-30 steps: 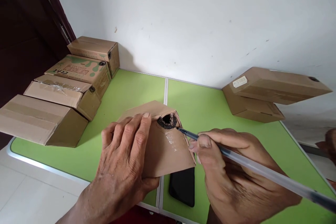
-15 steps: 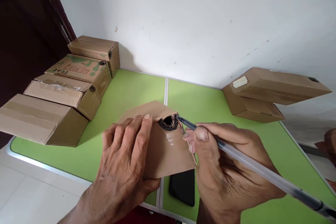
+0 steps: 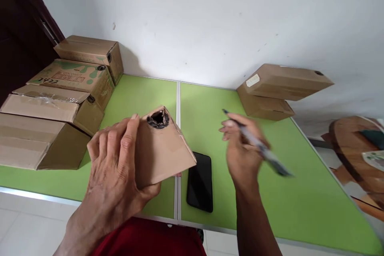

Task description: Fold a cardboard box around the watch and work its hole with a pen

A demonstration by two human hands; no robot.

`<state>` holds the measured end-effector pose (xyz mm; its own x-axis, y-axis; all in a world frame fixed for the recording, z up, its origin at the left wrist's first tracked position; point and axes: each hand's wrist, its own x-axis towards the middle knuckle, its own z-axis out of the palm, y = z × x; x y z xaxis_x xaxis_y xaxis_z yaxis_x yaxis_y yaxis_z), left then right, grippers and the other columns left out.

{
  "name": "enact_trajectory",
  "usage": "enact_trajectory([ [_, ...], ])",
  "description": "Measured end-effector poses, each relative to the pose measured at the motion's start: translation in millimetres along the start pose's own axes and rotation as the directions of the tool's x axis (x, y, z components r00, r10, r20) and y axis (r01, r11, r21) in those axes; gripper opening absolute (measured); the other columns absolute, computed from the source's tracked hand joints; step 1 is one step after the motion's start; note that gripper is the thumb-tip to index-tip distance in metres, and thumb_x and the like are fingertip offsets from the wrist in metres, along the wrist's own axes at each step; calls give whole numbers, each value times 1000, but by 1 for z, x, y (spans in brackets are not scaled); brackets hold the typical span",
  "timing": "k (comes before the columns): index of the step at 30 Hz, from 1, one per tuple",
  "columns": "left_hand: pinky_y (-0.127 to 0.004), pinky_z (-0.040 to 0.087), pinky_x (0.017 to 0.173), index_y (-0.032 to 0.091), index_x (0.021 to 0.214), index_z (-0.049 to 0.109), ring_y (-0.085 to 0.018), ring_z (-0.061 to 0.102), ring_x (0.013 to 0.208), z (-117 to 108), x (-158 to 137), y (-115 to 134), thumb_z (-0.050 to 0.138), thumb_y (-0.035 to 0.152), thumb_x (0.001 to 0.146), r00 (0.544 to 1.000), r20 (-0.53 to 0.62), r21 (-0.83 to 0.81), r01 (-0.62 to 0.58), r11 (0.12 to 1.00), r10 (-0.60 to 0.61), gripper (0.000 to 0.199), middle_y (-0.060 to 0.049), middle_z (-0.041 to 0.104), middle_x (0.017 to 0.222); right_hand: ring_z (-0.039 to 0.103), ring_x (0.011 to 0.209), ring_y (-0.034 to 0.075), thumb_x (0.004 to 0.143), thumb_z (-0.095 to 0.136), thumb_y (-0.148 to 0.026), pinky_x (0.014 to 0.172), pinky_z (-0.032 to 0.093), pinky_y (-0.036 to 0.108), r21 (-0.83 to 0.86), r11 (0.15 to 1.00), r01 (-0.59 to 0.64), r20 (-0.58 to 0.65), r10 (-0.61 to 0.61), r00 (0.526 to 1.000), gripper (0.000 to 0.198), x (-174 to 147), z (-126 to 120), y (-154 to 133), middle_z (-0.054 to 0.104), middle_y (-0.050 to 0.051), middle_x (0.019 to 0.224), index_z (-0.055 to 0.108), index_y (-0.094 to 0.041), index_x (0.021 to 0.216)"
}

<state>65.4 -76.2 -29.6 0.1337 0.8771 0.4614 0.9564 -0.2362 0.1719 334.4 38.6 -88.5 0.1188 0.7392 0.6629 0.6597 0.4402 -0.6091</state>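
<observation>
My left hand (image 3: 118,160) is closed round a small brown cardboard box (image 3: 163,150), fingers over its top and left side and the thumb beneath. Near the box's upper corner is a ragged hole (image 3: 159,118), its rim blackened with ink. To the right and apart from the box, my right hand (image 3: 244,148) grips a pen (image 3: 255,140) with a clear barrel and dark tip; it is blurred by motion. The tip points up and left, touching nothing.
A black phone (image 3: 200,184) lies on the green folding table (image 3: 207,104). Several cardboard boxes (image 3: 81,80) line the left side, most with blackened holes. Two boxes (image 3: 285,82) are stacked at the back right against the wall. A round wooden stool (image 3: 348,144) stands beyond the table's right edge.
The pen has come away from the hole's rim as my right hand moved right. My left hand has tilted the box and shifted it left in view. The camera view has shifted too, showing more on the right.
</observation>
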Motion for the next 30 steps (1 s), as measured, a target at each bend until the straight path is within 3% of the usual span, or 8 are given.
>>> enact_trajectory([
  [2, -64, 40, 116, 8, 172, 28, -49, 58, 133, -1, -2, -3, 76, 34, 75, 1000, -5, 6, 7, 1000, -7, 111, -30, 56, 153, 77, 86, 22, 112, 55, -25, 73, 65, 37, -100, 993, 67, 234, -42, 971, 25, -12, 11, 34, 80, 11, 106, 77, -16, 119],
  [6, -69, 41, 115, 5, 171, 29, -53, 57, 133, -3, -4, -3, 75, 34, 79, 1000, 3, 31, 17, 999, -17, 107, -33, 55, 154, 77, 105, 26, 108, 62, -14, 87, 66, 41, -213, 957, 195, 555, -46, 830, 19, -35, 43, 64, 79, 12, 111, 79, -15, 118],
  [12, -72, 40, 117, 6, 173, 26, -54, 57, 135, -2, -5, 0, 79, 38, 78, 1000, -3, 55, 16, 998, -16, 114, -33, 55, 156, 75, 117, 26, 109, 75, -36, 99, 67, 47, -328, 889, 321, 739, 30, 674, 25, -38, 77, 66, 75, 10, 134, 75, -20, 128],
  [19, -72, 39, 117, 8, 175, 25, -54, 57, 134, 1, -7, -1, 82, 41, 78, 1000, -19, 52, 2, 999, -1, 117, -32, 55, 154, 74, 123, 28, 108, 76, -34, 104, 65, 50, -380, 870, 314, 761, 100, 641, 31, -31, 68, 52, 73, 10, 141, 73, -21, 136],
  [23, -70, 39, 118, 10, 176, 23, -52, 58, 132, 2, -8, -3, 85, 44, 79, 999, -39, 49, -8, 999, 10, 120, -31, 56, 154, 68, 137, 32, 113, 59, -18, 108, 61, 47, -536, 832, 142, 642, 292, 709, 36, -41, 24, 31, 70, 20, 147, 66, -14, 148],
  [25, -69, 39, 118, 11, 176, 24, -52, 58, 132, 2, -9, -3, 86, 46, 79, 999, -46, 47, -12, 999, 15, 121, -31, 56, 154, 69, 135, 38, 116, 52, -28, 101, 63, 48, -651, 759, 1, 530, 453, 717, 37, -57, -5, 16, 70, 29, 141, 68, -5, 141],
  [28, -69, 40, 117, 12, 177, 22, -52, 58, 133, 3, -9, -4, 86, 49, 80, 999, -42, 46, -9, 999, 11, 121, -31, 56, 154, 77, 111, 45, 108, 65, -60, 78, 65, 51, -752, 640, -157, 437, 662, 609, 55, -90, -38, -12, 77, 28, 111, 74, -7, 116],
  [30, -70, 40, 116, 13, 177, 21, -52, 58, 134, 4, -8, -3, 85, 50, 80, 999, -39, 48, -4, 999, 6, 122, -31, 56, 155, 78, 111, 46, 98, 77, -66, 76, 65, 49, -775, 595, -215, 412, 733, 541, 58, -110, -44, -29, 77, 26, 108, 74, -10, 112],
])
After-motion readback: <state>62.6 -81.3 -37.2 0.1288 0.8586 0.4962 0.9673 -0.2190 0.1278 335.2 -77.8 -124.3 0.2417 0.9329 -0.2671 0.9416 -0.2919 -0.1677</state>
